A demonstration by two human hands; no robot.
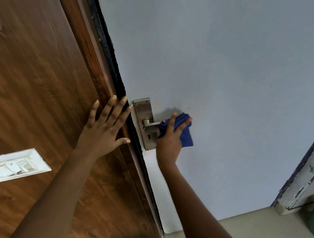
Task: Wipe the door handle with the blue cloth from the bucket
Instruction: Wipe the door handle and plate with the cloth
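Blue cloth (183,133) is clenched in the right hand (169,140), wrapped over the door handle (151,127), whose lever runs sideways toward its backplate (143,108). Left hand (104,131) lies flat and released on the wooden frame (95,71), probably bracing.

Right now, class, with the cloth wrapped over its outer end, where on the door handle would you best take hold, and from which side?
Grip the door handle on its bare lever between the pivot and the blue cloth. Probably come from above, fingers curling over: the lever juts out horizontally from the metal plate, and the right hand already covers its free end and underside.
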